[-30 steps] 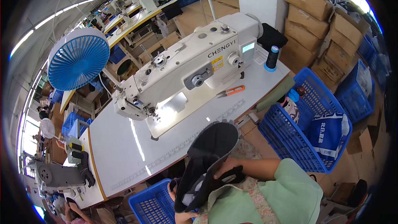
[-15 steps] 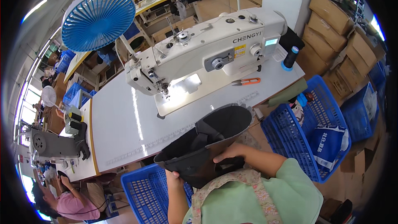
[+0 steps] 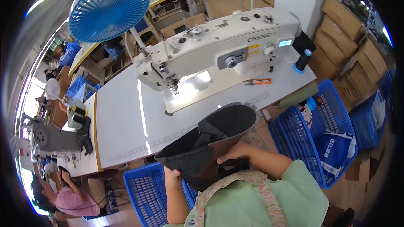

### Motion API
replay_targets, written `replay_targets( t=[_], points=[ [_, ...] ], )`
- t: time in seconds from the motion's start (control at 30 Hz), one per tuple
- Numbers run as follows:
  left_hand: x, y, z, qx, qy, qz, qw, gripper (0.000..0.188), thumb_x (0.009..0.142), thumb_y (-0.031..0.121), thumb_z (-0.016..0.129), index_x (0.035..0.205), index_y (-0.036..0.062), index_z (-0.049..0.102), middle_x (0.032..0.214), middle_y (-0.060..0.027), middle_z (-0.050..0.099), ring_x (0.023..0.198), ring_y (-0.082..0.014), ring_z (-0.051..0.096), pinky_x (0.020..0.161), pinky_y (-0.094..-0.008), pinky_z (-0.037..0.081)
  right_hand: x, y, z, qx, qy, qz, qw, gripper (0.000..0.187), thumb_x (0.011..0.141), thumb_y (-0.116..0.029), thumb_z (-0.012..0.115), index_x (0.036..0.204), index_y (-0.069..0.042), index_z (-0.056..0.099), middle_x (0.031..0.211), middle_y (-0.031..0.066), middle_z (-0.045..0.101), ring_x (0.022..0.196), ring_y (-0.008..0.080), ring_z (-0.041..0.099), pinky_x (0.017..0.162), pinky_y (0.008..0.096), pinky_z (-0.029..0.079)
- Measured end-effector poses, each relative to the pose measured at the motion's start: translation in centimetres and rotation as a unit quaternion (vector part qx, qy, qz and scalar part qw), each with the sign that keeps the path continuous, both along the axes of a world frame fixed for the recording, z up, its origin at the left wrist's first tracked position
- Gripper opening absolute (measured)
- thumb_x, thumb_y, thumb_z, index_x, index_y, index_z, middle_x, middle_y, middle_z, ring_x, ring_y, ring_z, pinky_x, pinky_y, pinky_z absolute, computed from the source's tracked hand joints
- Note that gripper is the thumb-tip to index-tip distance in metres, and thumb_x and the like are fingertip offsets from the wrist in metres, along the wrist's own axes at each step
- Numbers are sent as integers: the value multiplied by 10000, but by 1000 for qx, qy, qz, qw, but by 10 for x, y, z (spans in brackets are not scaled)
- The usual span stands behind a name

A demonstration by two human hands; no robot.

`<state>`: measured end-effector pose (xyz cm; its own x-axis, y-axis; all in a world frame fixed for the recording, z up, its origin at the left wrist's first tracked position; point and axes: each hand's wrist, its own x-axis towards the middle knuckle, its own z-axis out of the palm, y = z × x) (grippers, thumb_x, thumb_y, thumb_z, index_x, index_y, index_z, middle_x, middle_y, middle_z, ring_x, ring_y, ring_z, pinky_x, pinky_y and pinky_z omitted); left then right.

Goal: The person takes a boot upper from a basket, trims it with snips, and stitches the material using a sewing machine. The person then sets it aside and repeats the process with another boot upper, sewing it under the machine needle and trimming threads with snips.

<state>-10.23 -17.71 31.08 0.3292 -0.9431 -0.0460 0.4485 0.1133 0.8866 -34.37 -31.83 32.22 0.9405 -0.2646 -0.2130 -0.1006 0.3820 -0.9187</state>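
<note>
A black fabric bag (image 3: 201, 153), its mouth gaping upward and its front panel brownish, is held close to my body at the table's front edge. My left hand (image 3: 171, 175) grips its lower left side, thumb on the front. My right hand (image 3: 232, 153) clasps the front panel near the right, thumb pressed against the fabric and the other fingers hidden. Beyond the bag stands a white sewing machine (image 3: 210, 49) with its lamp lit over the needle plate. Orange-handled thread snips (image 3: 258, 82) lie on the machine bed's right side.
A blue crate (image 3: 145, 189) stands below the table at left, another blue crate (image 3: 294, 136) with packed items at right. A thread cone (image 3: 302, 62) sits at the table's right corner. A blue fan (image 3: 108, 11) hangs at upper left. A co-worker (image 3: 75, 197) sits at far left.
The view has shifted slightly, so the machine and table appear further right. Both hands keep hold of the bag, which has barely moved.
</note>
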Motion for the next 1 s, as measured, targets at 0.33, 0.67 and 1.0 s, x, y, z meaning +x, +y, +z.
replay_targets(
  t=[0.33, 0.67, 1.0],
  points=[
    [46, -68, 35, 65, -17, 68, 995, 516, 785, 202, 800, 1171, -60, 579, 1081, -163, 675, 954, -259, 681, 880, -361, 551, 17, -54, 58, -320, 216, -58, 921, 484, 852, -391, 709, 1167, -27, 651, 1140, 140, 671, 1022, 277, 642, 858, 373, 503],
    [59, -93, 41, 158, -58, 76, 983, 356, 882, 155, 716, 1108, -99, 611, 1004, -159, 691, 868, -208, 675, 788, -307, 545, 65, -79, 69, -872, 63, -90, 477, 557, 862, -139, 526, 1413, -86, 464, 1397, 186, 508, 1300, 329, 476, 1132, 462, 318],
    [60, -99, 47, 242, -160, 93, 953, 360, 866, 193, 733, 1045, -105, 638, 908, -139, 692, 757, -170, 658, 695, -285, 530, 79, -100, 27, -812, 43, -13, 582, 468, 803, -118, 595, 1268, -63, 596, 889, 109, 668, 785, 271, 676, 694, 396, 526]
  ],
)
